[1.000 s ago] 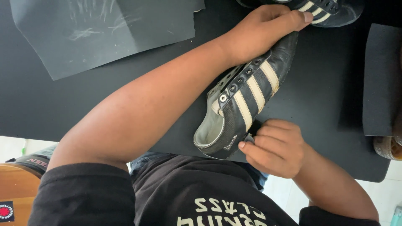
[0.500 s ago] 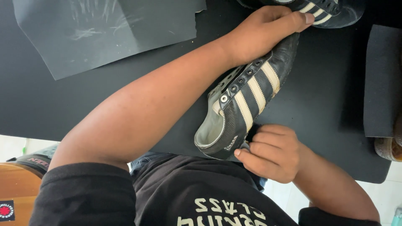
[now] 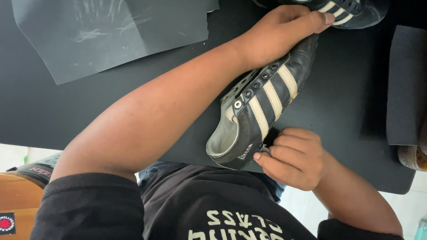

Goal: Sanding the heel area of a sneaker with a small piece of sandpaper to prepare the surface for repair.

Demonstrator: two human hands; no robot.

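The left hand (image 3: 284,31) lies closed over the toe of the black shoe with pale stripes (image 3: 262,106), palm down, pinning it to the bench. The right hand (image 3: 293,158) is curled into a loose fist at the heel, fingertips pinched against the shoe's rim near the bench's near edge; whether they grip a small tool or only the leather, I cannot tell. The shoe lies on its side, running from the near edge up toward the far right corner, with no lace in its eyelets. Judging by that, the stripping-down looks done, and the heel work seems in hand rather than finished. A second striped shoe (image 3: 347,9) sits at the far edge, just past the left hand. A scratched grey sheet (image 3: 111,35) lies at the far left, and a dark pad (image 3: 407,84) along the right edge.
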